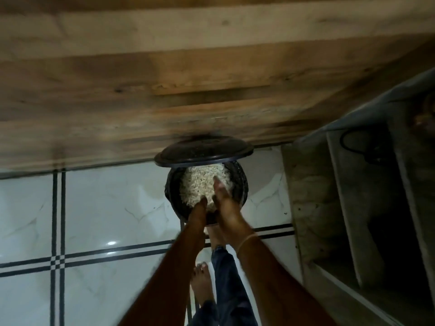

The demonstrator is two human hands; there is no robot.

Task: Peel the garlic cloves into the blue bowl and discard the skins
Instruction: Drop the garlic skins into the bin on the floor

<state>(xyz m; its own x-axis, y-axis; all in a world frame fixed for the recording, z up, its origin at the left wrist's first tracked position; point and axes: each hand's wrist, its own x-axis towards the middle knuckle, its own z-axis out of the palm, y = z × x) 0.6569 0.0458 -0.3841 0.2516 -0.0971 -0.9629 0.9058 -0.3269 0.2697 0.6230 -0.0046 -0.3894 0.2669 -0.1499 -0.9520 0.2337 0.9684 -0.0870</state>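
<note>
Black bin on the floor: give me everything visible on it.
The bin is round, black and plastic-looking. It stands upright on the white tiled floor against a wooden panel. Its lid is tipped up at the back, open. Inside lies a heap of pale, papery skins. The left hand and right hand hang over the opening, the right with fingers straight. Whether either touches the bin is too blurred to tell.

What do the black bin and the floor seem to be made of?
Black bin: probably plastic, with a dull finish and thin moulded edges. Floor: glossy tiles, ceramic or marble-look; grey veins, dark stripes and a lamp reflection show.
</note>
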